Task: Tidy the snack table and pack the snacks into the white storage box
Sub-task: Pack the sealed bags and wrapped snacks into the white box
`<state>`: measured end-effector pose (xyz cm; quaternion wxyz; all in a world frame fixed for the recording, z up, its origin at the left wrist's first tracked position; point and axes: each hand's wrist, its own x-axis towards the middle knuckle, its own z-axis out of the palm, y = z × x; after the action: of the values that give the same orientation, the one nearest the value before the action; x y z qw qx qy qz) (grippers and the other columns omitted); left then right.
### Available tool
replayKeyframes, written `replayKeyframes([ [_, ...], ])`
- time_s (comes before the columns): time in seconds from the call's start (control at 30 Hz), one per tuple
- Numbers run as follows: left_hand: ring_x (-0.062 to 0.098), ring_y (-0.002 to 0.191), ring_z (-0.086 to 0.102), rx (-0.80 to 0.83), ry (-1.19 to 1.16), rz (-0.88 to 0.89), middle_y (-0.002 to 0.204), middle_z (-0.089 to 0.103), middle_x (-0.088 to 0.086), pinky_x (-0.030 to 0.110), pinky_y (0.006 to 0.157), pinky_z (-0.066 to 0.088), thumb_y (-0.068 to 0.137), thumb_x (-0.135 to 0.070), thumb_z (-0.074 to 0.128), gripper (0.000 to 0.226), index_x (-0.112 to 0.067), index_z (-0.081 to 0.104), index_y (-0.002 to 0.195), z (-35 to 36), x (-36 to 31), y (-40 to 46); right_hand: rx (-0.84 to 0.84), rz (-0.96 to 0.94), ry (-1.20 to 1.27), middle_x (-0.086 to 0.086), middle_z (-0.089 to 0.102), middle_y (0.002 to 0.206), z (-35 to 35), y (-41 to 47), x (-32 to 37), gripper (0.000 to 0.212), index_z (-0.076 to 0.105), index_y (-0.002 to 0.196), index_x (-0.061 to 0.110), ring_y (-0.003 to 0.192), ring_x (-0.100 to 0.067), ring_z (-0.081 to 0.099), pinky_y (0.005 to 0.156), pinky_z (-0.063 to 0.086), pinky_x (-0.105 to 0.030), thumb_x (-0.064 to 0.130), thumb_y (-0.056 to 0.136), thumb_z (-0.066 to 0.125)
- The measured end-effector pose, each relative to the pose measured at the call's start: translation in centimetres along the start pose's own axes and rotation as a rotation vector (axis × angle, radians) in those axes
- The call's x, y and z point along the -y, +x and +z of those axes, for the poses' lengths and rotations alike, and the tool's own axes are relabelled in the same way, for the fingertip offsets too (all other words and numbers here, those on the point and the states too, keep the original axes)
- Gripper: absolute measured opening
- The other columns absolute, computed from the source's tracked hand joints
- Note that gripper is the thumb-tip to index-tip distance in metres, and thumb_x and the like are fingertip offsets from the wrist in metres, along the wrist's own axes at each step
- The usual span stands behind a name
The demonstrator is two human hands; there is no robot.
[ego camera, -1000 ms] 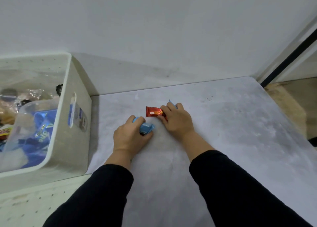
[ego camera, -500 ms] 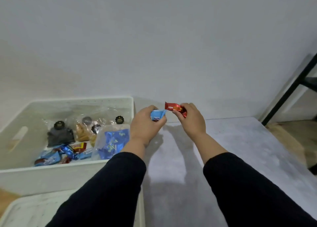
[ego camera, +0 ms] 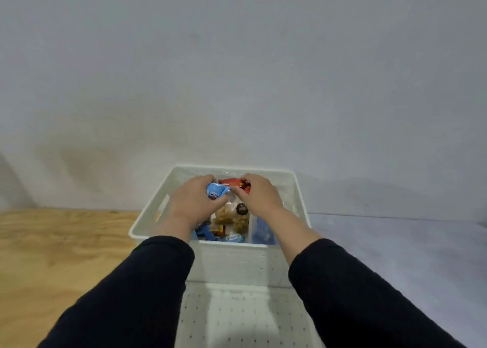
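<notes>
Snacks sit pinched in each grip: the left hand (ego camera: 193, 205) closes on a blue packet (ego camera: 216, 190), the right hand (ego camera: 259, 195) on a red packet (ego camera: 232, 182); both have come off the table and now hover mid-frame above the white storage box (ego camera: 299, 189), ready to drop

Plain grey wall (ego camera: 237, 71) fills the upper view, faintly scuffed near its base. Below: bare plywood surface (ego camera: 60, 245) at left, pale grey tabletop (ego camera: 395, 245) at right.

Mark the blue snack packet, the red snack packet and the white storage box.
blue snack packet (ego camera: 216, 190), head view, exposed front face.
red snack packet (ego camera: 232, 182), head view, top of wrapper.
white storage box (ego camera: 232, 245), head view, near rim.
</notes>
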<state>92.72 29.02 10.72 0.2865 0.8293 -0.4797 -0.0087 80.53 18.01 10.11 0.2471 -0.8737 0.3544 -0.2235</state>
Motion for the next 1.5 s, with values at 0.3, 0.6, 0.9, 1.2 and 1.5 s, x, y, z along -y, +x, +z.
replayKeyframes([
  [0.3,0.022,0.118,0.055,0.228,0.208,-0.057,0.140,0.045,-0.001,0.035,0.094,0.046,0.077,-0.067,0.055,0.067,-0.035,0.043,0.135,0.8,7.5,0.4,0.217,0.234,0.062,-0.007,0.064,0.118,7.3,0.4,2.0,0.060,0.059,0.122,0.021,0.106,-0.025,0.060,0.088,0.043,-0.032,0.058,0.096,0.020],
  [0.6,0.020,0.126,0.046,0.187,0.201,0.010,0.141,0.046,-0.002,0.038,0.102,0.042,0.088,-0.059,0.046,0.049,-0.029,0.058,0.124,-0.6,5.9,-1.2,0.273,0.217,-0.156,-0.012,0.066,0.112,4.4,-2.2,2.7,0.066,0.060,0.116,0.015,0.106,-0.028,0.060,0.096,0.047,-0.043,0.056,0.097,0.012],
  [0.9,0.019,0.128,0.041,-0.024,0.207,0.064,0.132,0.052,-0.005,0.040,0.104,0.033,0.087,-0.049,0.048,0.033,-0.030,0.064,0.110,-0.8,2.5,-10.6,0.133,0.144,-0.380,-0.008,0.028,0.154,-0.4,-13.0,1.1,0.053,0.054,0.130,0.029,0.145,-0.030,0.014,0.118,0.006,-0.053,0.053,0.097,0.020],
  [1.2,0.021,0.138,0.030,0.191,0.247,-0.114,0.148,0.038,-0.001,0.044,0.108,0.034,0.089,-0.050,0.045,0.049,-0.027,0.048,0.133,1.6,4.5,-23.3,0.148,0.248,-0.336,-0.008,0.022,0.155,0.7,-25.3,-3.8,0.044,0.046,0.135,0.032,0.145,-0.030,0.009,0.118,0.007,-0.051,0.049,0.097,0.031],
  [1.5,0.032,0.148,-0.001,0.447,0.328,-0.349,0.161,0.000,0.006,0.053,0.118,0.014,0.087,-0.067,0.033,0.069,-0.035,0.022,0.147,5.6,11.8,-28.9,0.359,0.527,-0.354,-0.015,0.012,0.155,6.1,-31.8,-9.2,0.075,0.025,0.144,0.024,0.138,-0.036,0.016,0.107,0.031,-0.049,0.069,0.084,0.032],
])
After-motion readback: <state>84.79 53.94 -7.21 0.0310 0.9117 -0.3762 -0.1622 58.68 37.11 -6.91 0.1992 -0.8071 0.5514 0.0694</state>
